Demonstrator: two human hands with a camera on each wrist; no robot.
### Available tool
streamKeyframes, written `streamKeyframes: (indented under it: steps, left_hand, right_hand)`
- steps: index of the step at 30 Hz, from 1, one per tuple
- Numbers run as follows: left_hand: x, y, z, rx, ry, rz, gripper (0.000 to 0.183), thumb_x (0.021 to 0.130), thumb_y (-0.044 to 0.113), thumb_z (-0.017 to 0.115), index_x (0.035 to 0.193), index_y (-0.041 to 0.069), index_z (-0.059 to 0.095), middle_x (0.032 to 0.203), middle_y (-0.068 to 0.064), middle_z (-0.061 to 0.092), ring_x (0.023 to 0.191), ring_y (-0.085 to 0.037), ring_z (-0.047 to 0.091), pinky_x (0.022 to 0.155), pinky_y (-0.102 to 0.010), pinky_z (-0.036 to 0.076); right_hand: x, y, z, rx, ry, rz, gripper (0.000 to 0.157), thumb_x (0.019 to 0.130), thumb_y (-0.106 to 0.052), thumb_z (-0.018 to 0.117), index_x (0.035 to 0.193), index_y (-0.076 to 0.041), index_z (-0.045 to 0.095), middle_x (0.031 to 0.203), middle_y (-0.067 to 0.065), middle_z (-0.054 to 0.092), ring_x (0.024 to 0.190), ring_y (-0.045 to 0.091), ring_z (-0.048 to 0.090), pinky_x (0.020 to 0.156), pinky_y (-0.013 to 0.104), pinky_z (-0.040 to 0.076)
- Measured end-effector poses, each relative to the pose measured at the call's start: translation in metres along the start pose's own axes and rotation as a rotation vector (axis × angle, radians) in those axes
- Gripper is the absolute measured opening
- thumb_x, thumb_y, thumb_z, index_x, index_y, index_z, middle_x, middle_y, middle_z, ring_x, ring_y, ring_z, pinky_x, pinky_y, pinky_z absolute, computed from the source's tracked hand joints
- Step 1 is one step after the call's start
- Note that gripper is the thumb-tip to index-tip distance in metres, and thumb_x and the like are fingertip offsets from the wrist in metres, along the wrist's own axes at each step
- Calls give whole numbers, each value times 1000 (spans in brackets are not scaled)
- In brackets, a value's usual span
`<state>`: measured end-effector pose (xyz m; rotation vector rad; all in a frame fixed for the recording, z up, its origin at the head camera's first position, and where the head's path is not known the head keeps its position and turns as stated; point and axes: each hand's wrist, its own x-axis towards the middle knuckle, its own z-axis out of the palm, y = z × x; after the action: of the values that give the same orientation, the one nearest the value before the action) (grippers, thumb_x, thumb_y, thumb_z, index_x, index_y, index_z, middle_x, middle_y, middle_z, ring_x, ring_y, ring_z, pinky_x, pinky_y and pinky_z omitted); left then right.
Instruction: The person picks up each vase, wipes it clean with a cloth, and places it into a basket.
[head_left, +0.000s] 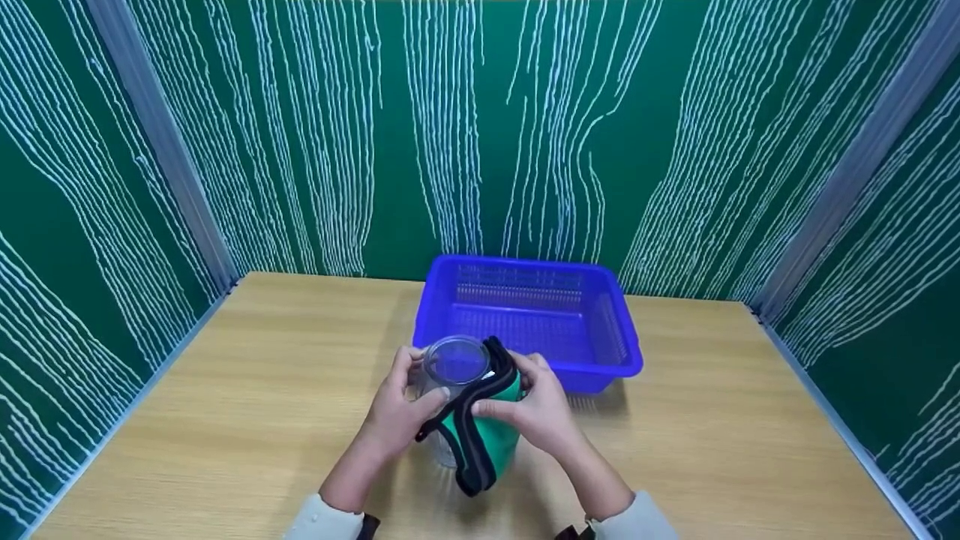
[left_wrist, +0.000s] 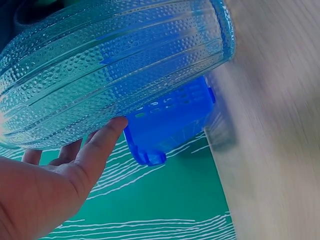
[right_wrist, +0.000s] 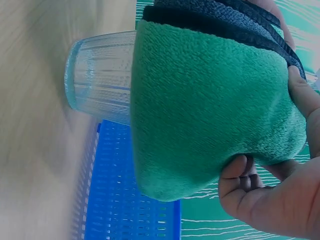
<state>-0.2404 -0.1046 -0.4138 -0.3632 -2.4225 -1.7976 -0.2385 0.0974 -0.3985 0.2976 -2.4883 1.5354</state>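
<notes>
left hand (head_left: pixel 401 411): clamped round the clear jar (head_left: pixel 456 361)!
right hand (head_left: pixel 546 414): pinched the green cloth (head_left: pixel 499 439), close alongside!
blue basket (head_left: pixel 525 262): stood just behind.

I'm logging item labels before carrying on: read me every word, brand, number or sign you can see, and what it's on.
No readable text in any view.
Clear container: raised texture, no lettering visible.
Green cloth: none visible.
Blue basket: none visible.
Green walls: white wavy lines, no letters.
Small white patch by the cloth's dark edge: too small to tell whether it bears print.
</notes>
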Motion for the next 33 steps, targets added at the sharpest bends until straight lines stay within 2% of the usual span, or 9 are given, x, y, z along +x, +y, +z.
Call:
streamKeyframes:
  steps: [4,10,13,18,21,24,29,33]
  left_hand:
    - [-1,-1,1,7,10,10,40,76,29,62,108,23,40,114,8,51,107,-14,45,97,-48,31]
    - [-3,-3,1,69,6,89,35,82,24,53,111,20,34,119,9,50,116,-17,46,98,-45,34]
    - [-4,-4,0,101,-10,121,35,85,27,49,115,22,32,123,7,47,119,-17,43,98,-45,34]
    - [-3,-1,-5,136,-87,83,49,87,38,46,130,39,23,134,4,38,124,-20,38,97,-52,31]
    - [-3,-1,-8,144,-110,56,52,86,42,46,131,47,21,137,8,32,126,-22,34,96,-53,32]
    - [-2,-2,-7,155,-94,54,51,85,44,47,130,47,25,136,12,31,127,-19,32,97,-50,32]
    - [-2,-3,-7,158,-87,63,49,85,43,48,129,46,27,135,13,32,126,-18,33,98,-48,33]
    - [-3,6,-8,139,-111,57,48,86,38,48,129,41,29,137,10,31,128,-19,31,99,-49,31]
  right_hand:
    - [-1,0,-2,-51,-27,19,75,44,-53,78,112,-28,57,87,-3,50,83,13,49,75,30,43]
    - [-1,1,-2,-64,-62,30,74,45,-53,78,111,-27,57,88,-1,50,84,14,49,77,31,44]
    - [-1,2,-2,-63,-68,24,75,46,-51,78,112,-24,57,90,0,51,86,15,49,80,34,45]
    - [-2,4,-4,-58,-87,26,75,43,-51,79,110,-25,58,93,-1,52,90,14,49,83,37,44]
    - [-2,5,-4,-59,-105,31,75,42,-51,79,109,-26,58,94,-1,53,91,14,48,83,35,44]
    - [-3,6,-4,-61,-119,43,77,42,-51,80,110,-25,57,96,-1,53,94,14,48,83,34,44]
    - [-2,10,-3,-76,-128,44,82,40,-51,80,114,-23,56,97,-1,53,94,15,47,84,34,43]
    - [-3,15,-1,-69,-131,37,82,39,-49,81,113,-23,57,95,1,52,92,15,47,81,32,44]
